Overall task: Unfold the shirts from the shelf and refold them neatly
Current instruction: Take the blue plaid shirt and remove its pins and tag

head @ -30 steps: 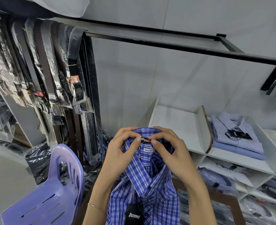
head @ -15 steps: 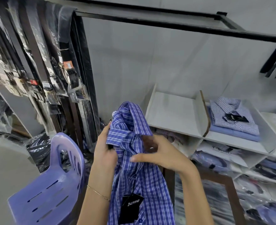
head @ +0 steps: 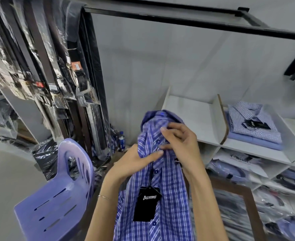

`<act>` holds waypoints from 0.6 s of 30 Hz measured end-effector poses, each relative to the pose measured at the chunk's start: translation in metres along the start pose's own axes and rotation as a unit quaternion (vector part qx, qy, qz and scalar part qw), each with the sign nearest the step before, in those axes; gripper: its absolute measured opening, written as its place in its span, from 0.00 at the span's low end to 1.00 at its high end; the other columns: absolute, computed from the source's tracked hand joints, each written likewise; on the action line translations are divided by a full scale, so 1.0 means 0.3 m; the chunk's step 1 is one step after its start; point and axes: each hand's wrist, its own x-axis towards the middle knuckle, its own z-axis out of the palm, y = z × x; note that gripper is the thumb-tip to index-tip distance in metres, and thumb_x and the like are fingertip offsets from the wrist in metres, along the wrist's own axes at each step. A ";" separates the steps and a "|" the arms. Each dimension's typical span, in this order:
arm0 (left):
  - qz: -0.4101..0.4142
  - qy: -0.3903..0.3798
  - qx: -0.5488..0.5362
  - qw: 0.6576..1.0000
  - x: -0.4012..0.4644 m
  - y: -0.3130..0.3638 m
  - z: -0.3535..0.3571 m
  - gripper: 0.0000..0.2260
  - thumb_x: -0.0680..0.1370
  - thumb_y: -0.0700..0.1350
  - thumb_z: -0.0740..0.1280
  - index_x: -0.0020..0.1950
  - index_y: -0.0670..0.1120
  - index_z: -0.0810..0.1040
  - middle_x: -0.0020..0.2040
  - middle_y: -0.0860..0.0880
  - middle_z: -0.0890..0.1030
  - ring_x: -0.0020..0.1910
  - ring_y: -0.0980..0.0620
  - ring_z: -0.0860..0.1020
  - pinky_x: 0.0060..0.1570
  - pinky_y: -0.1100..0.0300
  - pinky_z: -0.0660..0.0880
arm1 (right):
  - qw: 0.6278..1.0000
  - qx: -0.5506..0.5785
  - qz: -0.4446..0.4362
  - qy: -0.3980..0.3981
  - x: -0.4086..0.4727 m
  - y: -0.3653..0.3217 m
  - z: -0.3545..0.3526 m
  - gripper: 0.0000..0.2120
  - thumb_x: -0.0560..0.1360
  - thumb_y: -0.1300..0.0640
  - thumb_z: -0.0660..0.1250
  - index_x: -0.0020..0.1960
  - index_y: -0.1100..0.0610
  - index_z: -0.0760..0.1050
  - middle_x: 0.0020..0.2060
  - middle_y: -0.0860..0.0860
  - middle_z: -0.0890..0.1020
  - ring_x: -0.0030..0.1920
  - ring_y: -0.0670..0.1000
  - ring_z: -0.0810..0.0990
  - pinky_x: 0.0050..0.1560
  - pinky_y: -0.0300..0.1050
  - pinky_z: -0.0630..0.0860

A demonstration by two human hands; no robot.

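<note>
One blue plaid shirt (head: 162,197) hangs at lower centre of the frame, long axis vertical, collar uppermost. The right hand (head: 179,145) curls round the fabric below the collar; the left hand (head: 134,162) pinches the placket from the left. One black tag (head: 146,204) dangles beneath.

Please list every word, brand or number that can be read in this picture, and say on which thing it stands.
"BLENTINO": black hang tag on the blue plaid shirt.
"T-SHI...": cut off, on a packaged shirt in the lower shelf.
Small chest label on the plaid shirt: too blurred.
Belt tags: too small.
</note>
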 end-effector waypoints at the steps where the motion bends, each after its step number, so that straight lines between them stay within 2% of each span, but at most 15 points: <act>1: 0.013 0.015 -0.009 1.000 0.000 0.006 0.012 0.12 0.77 0.51 0.67 0.60 0.50 0.79 0.55 0.54 0.83 0.54 0.59 0.80 0.57 0.58 0.75 | 1.000 0.004 -0.005 0.006 0.003 0.008 -0.003 0.12 0.73 0.62 0.71 0.55 0.56 0.75 0.47 0.55 0.82 0.38 0.50 0.82 0.40 0.38 0.80; 2: 0.014 0.036 -0.031 0.999 0.007 0.005 0.017 0.11 0.79 0.49 0.66 0.60 0.50 0.78 0.55 0.54 0.83 0.55 0.58 0.80 0.57 0.58 0.75 | 1.000 -0.011 -0.022 0.014 0.003 0.008 -0.007 0.14 0.73 0.63 0.71 0.56 0.56 0.75 0.48 0.53 0.82 0.41 0.49 0.83 0.44 0.38 0.79; 4: -0.006 0.070 -0.077 0.994 0.014 0.010 0.031 0.10 0.79 0.50 0.65 0.58 0.49 0.80 0.54 0.52 0.84 0.55 0.55 0.81 0.60 0.55 0.75 | 0.996 -0.061 -0.064 0.022 0.002 0.003 -0.020 0.10 0.72 0.64 0.72 0.51 0.57 0.78 0.47 0.51 0.83 0.44 0.48 0.82 0.46 0.38 0.79; 7: -0.053 0.129 -0.121 0.983 0.024 -0.006 0.035 0.14 0.76 0.57 0.67 0.55 0.51 0.81 0.54 0.53 0.84 0.55 0.55 0.80 0.62 0.52 0.73 | 0.992 -0.111 -0.055 -0.024 -0.002 0.012 -0.037 0.04 0.71 0.62 0.73 0.44 0.58 0.79 0.40 0.52 0.83 0.40 0.51 0.82 0.37 0.40 0.80; 10: -0.119 0.183 -0.184 0.959 0.037 -0.031 0.035 0.37 0.62 0.72 0.72 0.61 0.49 0.78 0.61 0.49 0.80 0.61 0.51 0.77 0.65 0.48 0.71 | 0.962 -0.252 0.003 -0.103 -0.007 0.058 -0.029 0.07 0.68 0.58 0.76 0.42 0.56 0.79 0.36 0.52 0.83 0.36 0.49 0.82 0.40 0.42 0.80; 12: -0.133 0.203 -0.233 0.942 0.044 -0.060 0.032 0.48 0.57 0.74 0.73 0.67 0.45 0.73 0.65 0.45 0.77 0.64 0.47 0.76 0.65 0.45 0.71 | 0.953 -0.278 0.018 -0.118 -0.010 0.088 -0.018 0.08 0.67 0.58 0.78 0.41 0.56 0.79 0.34 0.53 0.83 0.35 0.51 0.82 0.42 0.43 0.79; 13: -0.132 0.216 -0.250 0.935 0.043 -0.065 0.029 0.49 0.56 0.74 0.74 0.67 0.44 0.72 0.66 0.45 0.76 0.65 0.47 0.75 0.65 0.45 0.71 | 0.956 -0.269 0.020 -0.116 -0.010 0.100 -0.013 0.08 0.67 0.58 0.78 0.40 0.56 0.79 0.34 0.54 0.83 0.35 0.52 0.83 0.43 0.44 0.80; 15: -0.117 0.247 -0.279 0.921 0.034 -0.061 0.022 0.46 0.57 0.72 0.74 0.66 0.45 0.74 0.66 0.47 0.76 0.65 0.50 0.75 0.66 0.46 0.70 | 0.958 -0.262 0.019 -0.113 -0.012 0.116 -0.005 0.08 0.67 0.59 0.78 0.41 0.57 0.79 0.34 0.54 0.84 0.35 0.51 0.84 0.42 0.43 0.81; 18: -0.109 0.259 -0.304 0.910 0.016 -0.022 0.017 0.33 0.66 0.63 0.74 0.63 0.44 0.76 0.60 0.47 0.81 0.60 0.49 0.78 0.65 0.46 0.72 | 0.950 -0.287 0.024 -0.125 -0.017 0.134 0.004 0.12 0.65 0.57 0.79 0.44 0.56 0.79 0.37 0.51 0.83 0.34 0.44 0.80 0.40 0.36 0.77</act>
